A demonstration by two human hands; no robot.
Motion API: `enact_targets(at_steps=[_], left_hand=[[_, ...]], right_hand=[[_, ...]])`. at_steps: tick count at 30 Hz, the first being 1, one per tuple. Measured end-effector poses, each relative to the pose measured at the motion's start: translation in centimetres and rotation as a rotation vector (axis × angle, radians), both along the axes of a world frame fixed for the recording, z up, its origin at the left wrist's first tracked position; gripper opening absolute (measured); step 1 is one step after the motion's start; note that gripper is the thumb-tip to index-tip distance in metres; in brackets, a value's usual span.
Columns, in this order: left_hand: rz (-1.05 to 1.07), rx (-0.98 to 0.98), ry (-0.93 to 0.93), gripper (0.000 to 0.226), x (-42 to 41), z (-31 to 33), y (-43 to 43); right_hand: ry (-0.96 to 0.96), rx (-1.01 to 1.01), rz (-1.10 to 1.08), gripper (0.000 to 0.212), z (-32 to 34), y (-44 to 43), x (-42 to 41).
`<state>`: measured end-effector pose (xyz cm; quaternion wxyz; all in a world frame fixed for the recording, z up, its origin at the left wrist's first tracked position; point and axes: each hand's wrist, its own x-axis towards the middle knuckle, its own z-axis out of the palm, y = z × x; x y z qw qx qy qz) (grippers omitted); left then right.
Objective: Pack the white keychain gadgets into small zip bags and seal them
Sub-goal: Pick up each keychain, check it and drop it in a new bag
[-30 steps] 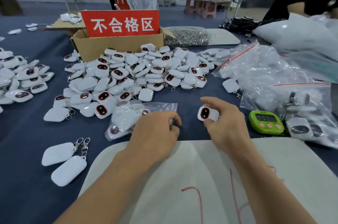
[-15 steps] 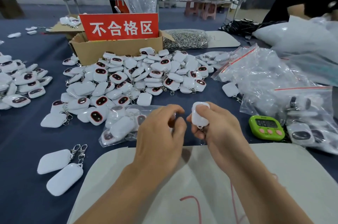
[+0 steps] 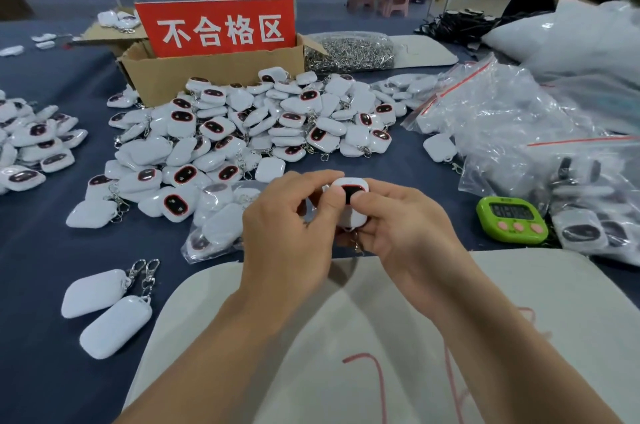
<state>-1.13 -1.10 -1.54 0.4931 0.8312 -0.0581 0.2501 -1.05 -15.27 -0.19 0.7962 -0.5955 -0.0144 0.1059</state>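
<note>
Grips one white keychain gadget [image 3: 349, 197] above the tabletop [image 3: 41, 285], dark screen up, long axis running away from the body, clasp [image 3: 356, 243] dangling at the near end. Pinches its left edge with the left hand [image 3: 287, 233]; wraps its right side with the right hand [image 3: 408, 233], thumb on the face. Probably calls for a leftward carry to the part-filled clear bag [image 3: 218, 219] just beside the left hand, the nearer one.
</note>
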Motion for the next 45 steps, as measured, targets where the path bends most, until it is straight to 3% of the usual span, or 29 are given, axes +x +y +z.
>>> enact_targets(at_steps=[8, 20, 27, 38, 45], left_hand=[[-0.008, -0.025, -0.001, 0.023, 0.13, 0.06, 0.0], [0.003, -0.034, -0.011, 0.021, -0.01, 0.31, -0.21], [0.023, -0.036, 0.034, 0.014, 0.37, 0.13, -0.1], [-0.021, -0.073, 0.02, 0.018, 0.44, -0.17, -0.03], [-0.021, -0.042, -0.004, 0.016, 0.12, -0.08, 0.37]], right_hand=[[-0.059, -0.074, -0.025, 0.028, -0.27, 0.29, 0.18], [-0.08, -0.005, 0.045, 0.029, -0.12, 0.16, 0.04], [-0.104, -0.209, 0.013, 0.035, -0.64, 0.45, 0.16], [-0.107, -0.237, -0.036, 0.032, -0.64, 0.14, 0.39], [-0.188, -0.354, -0.071, 0.027, -0.54, 0.36, 0.3]])
